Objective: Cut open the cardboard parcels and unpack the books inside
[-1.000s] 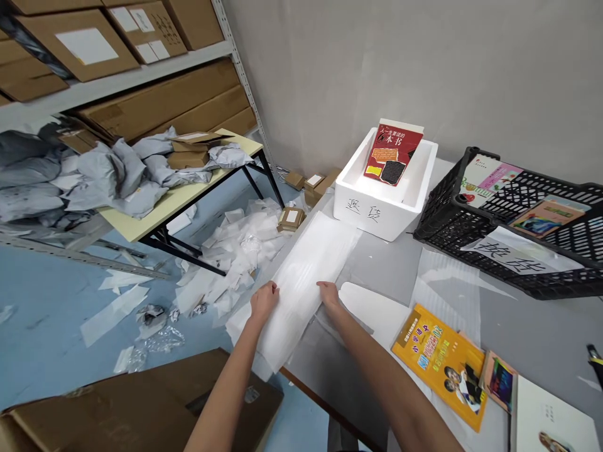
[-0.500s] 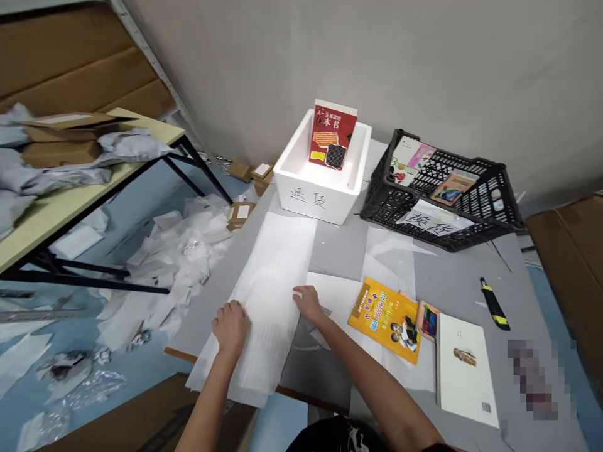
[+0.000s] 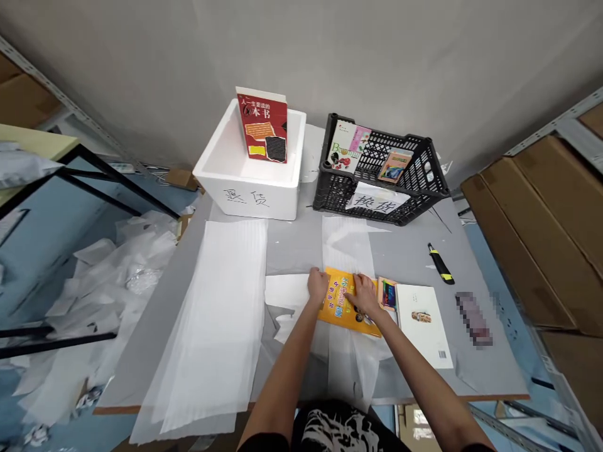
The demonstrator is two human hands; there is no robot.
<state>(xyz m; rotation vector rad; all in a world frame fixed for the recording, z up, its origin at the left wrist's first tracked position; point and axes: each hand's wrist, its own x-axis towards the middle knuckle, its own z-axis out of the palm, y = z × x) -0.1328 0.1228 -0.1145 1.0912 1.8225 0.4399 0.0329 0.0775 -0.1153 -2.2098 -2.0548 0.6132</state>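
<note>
Both hands had moved from the long foam sheet (image 3: 217, 326) onto the yellow Chinese schoolbook (image 3: 342, 307). It lay on white foam wrap (image 3: 287, 295) on the desk (image 3: 292, 251), long axis sloping down rightward. Left hand (image 3: 318, 285) and right hand (image 3: 365, 296) rested open, not gripping; right was more over it.

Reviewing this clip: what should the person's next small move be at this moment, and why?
Probably fold the near flap of the white foam sheet up over the yellow book. The left hand and right hand both rest on the book, which lies uncovered on the foam, with loose foam showing around it.
</note>
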